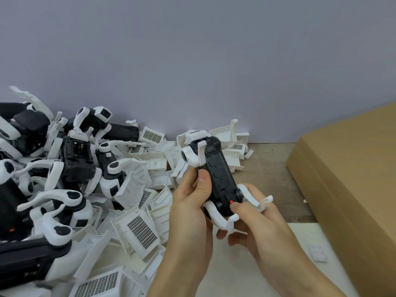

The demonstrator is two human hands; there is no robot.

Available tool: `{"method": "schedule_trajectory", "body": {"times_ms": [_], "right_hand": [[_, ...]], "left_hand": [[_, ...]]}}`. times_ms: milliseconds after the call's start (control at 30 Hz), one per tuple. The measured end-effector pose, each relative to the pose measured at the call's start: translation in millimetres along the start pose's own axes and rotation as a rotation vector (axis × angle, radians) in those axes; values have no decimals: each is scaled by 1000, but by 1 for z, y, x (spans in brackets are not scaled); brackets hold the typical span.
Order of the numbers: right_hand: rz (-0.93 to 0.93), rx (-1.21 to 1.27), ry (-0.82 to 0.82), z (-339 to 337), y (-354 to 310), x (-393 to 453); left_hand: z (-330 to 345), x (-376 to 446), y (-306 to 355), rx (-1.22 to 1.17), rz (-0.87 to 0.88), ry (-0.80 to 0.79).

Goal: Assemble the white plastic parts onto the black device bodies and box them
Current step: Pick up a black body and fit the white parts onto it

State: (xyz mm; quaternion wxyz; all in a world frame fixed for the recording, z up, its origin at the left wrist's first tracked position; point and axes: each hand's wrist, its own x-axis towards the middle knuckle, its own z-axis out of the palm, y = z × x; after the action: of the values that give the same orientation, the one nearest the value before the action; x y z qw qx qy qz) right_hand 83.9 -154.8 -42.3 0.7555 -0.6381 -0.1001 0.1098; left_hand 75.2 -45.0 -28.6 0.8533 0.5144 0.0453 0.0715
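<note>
I hold one black device body [218, 174] up over the table, its long underside facing me and white arms attached at both ends. My left hand [190, 202] grips its left side, thumb on the black shell. My right hand [255, 219] grips the near end, thumb beside a small red button, fingers under a white arm [257, 200]. A heap of loose white plastic covers with grilles [142, 232] lies to the left and behind.
Several more black bodies with white arms [77, 161] are piled at far left. A large brown cardboard box [353, 179] stands at right. A small white pad [317, 252] lies on the table near my right wrist. A grey wall closes the back.
</note>
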Motion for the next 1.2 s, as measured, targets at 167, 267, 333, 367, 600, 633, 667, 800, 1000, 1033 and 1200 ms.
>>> {"method": "schedule_trajectory", "body": {"times_ms": [167,267,333,367,600,633,667,800,1000,1033,1200], "right_hand": [[7,26,9,1,-1,0],[16,35,14,1,-1,1],[22,46,17,1,0,2],[23,47,15,0,0,1],[20,-6,-15,1,3,0],[20,-15,-9,1,3,1],[18,-20,-5,1,2,1],[-4,-45,2,0,0,-1],[-10,-3,-23,1,-1,-1],[-7,8,-17,2,0,-1],[14,14,-16,2,1,0]], "left_hand": [[2,-1,0,14,4,5],[1,-1,0,3,0,15],[2,0,0,-31,-2,35],[2,0,0,-45,-3,43],[-1,0,-2,-65,-20,35],[-1,0,-2,-58,-16,28],[-1,0,-3,-52,-10,22],[-1,0,-2,-53,1,6],[1,0,-2,-66,-34,19],[1,-1,-2,-61,-35,19],[1,0,-2,-66,-46,32]]}}
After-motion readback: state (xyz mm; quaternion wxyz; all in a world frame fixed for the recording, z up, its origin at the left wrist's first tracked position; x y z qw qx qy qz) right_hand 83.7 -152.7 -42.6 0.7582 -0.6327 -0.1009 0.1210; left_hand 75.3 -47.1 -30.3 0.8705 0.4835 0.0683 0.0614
